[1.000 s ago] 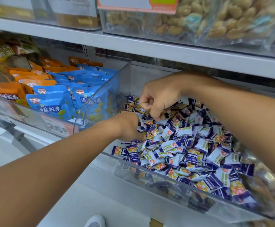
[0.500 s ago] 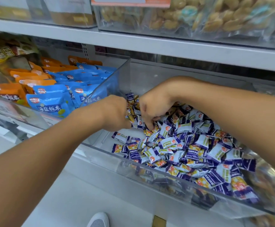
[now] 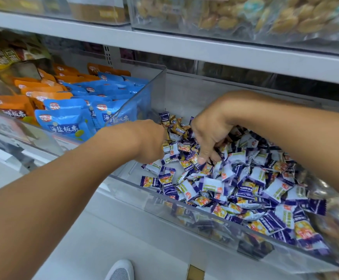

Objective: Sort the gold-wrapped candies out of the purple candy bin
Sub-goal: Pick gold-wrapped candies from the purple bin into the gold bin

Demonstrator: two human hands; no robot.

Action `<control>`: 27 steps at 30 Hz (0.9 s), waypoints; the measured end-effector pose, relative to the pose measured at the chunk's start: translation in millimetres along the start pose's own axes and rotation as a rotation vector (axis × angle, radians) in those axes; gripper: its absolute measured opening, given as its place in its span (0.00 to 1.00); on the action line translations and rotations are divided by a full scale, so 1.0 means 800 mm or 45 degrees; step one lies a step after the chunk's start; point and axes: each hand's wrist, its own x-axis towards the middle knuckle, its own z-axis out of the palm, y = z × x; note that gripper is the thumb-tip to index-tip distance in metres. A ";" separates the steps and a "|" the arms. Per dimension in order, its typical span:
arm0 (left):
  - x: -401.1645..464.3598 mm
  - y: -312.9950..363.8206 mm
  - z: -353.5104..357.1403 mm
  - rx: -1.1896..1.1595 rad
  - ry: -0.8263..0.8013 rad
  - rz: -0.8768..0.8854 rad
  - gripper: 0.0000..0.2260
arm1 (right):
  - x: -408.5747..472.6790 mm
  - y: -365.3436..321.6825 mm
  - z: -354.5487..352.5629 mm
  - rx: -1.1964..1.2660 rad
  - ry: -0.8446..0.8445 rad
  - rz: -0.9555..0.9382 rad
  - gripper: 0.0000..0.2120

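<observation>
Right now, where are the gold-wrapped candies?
In the head view, the gold-wrapped candies cluster at the clear bin's back left corner, between left hand and right hand.

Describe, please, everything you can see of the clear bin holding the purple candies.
The clear bin looks like transparent acrylic, open-topped, with a low front wall and a taller left wall that divides it from the blue snack packets. It sits on the middle shelf, under the grey shelf edge. Purple-and-white wrapped candies fill most of it, with a few gold-wrapped candies at the back left; a bare patch of floor shows front left. Both hands, left hand and right hand, reach in.
</observation>
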 end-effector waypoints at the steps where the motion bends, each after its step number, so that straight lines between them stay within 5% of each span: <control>1: 0.002 0.000 0.002 0.010 0.011 -0.010 0.10 | 0.006 -0.004 0.001 0.028 0.099 -0.088 0.13; 3: 0.005 0.001 0.004 0.047 0.022 -0.037 0.13 | 0.012 -0.016 0.000 0.015 0.252 -0.236 0.06; 6: 0.008 0.001 0.006 0.107 -0.001 -0.029 0.06 | 0.022 -0.023 0.004 -0.163 0.295 -0.223 0.15; 11: 0.000 0.005 0.001 0.246 -0.131 0.009 0.10 | 0.020 -0.018 0.009 0.199 -0.051 -0.341 0.10; 16: -0.003 0.010 -0.004 0.228 -0.198 0.023 0.12 | 0.012 -0.012 -0.001 0.023 0.365 -0.317 0.10; 23: -0.003 0.006 -0.002 0.119 -0.189 0.063 0.14 | 0.019 -0.032 0.006 -0.356 0.414 -0.048 0.08; 27: 0.002 -0.002 0.002 -0.001 -0.149 0.097 0.11 | 0.016 -0.028 0.006 -0.257 0.447 -0.155 0.10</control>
